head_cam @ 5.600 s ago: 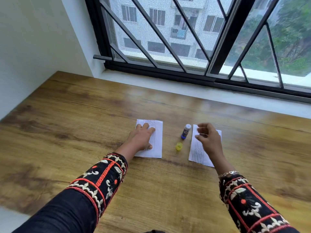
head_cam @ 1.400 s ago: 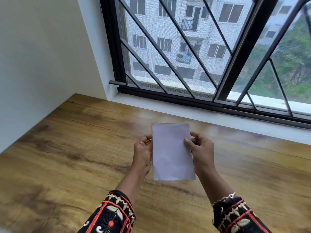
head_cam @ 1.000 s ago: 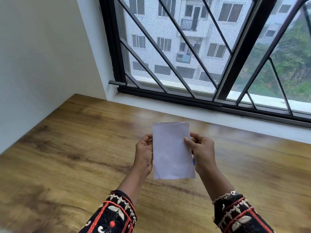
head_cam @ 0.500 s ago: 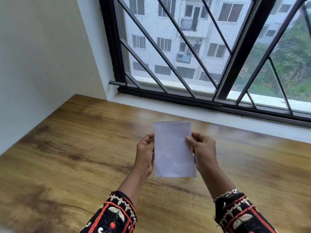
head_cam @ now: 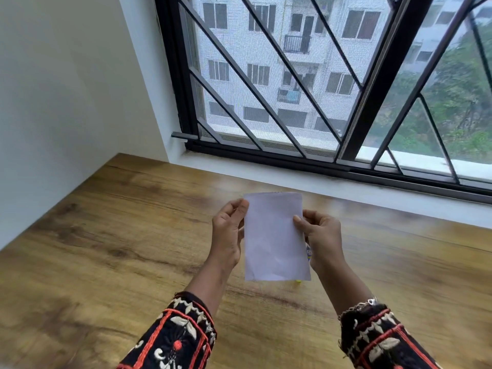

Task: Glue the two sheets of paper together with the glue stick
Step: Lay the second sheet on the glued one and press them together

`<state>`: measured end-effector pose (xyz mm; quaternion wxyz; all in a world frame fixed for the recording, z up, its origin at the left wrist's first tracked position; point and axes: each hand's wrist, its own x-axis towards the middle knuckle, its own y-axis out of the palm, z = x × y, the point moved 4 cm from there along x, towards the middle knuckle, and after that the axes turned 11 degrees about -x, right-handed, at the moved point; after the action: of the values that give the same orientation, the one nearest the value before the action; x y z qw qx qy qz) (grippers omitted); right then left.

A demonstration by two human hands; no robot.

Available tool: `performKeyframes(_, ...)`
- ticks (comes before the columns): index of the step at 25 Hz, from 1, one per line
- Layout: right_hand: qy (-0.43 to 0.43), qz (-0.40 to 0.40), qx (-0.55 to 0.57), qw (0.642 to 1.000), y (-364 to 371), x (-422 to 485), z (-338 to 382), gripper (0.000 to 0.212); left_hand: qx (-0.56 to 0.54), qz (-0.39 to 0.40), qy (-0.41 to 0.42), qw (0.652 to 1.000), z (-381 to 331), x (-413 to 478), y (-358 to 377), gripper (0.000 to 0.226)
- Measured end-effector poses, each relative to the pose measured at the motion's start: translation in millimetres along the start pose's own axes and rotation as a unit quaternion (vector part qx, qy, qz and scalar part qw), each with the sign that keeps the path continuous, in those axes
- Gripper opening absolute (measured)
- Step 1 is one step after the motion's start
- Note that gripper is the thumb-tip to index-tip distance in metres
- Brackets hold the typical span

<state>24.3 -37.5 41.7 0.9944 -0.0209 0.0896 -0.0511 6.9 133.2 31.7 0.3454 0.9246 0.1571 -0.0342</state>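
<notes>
At frame centre the paper is held upright above the table, the left hand pinching its left edge and the right hand its right. We judge that such edge-only pinches could let the glued sheets shift or peel apart. Slivers of the glue stick and a yellow cap show lower right. The paper's visible face is blank and the stick's label is too small to read.

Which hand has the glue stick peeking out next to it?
The right hand: a blue bit of the glue stick shows between it and the paper. Nothing peeks out beside the left hand.
</notes>
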Motion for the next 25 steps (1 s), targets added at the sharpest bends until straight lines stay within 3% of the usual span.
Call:
performKeyframes(8,-0.005,-0.002,-0.001,1.0,-2,0,5,0.011,-0.007,-0.019,0.037,0.999,-12,8,14,0.016)
performKeyframes(15,-0.028,0.0,-0.024,0.999,-8,1,15,0.022,-0.008,-0.016,0.043,0.999,-19,11,26,0.024)
performKeyframes(20,-0.136,-0.066,-0.086,0.985,-28,9,57,0.022,0.036,0.017,0.094,0.995,-46,14,41,0.017)
performKeyframes(25,-0.26,0.032,-0.231,0.937,-13,14,127,0.014,0.128,0.073,0.186,0.972,-77,9,69,0.02)
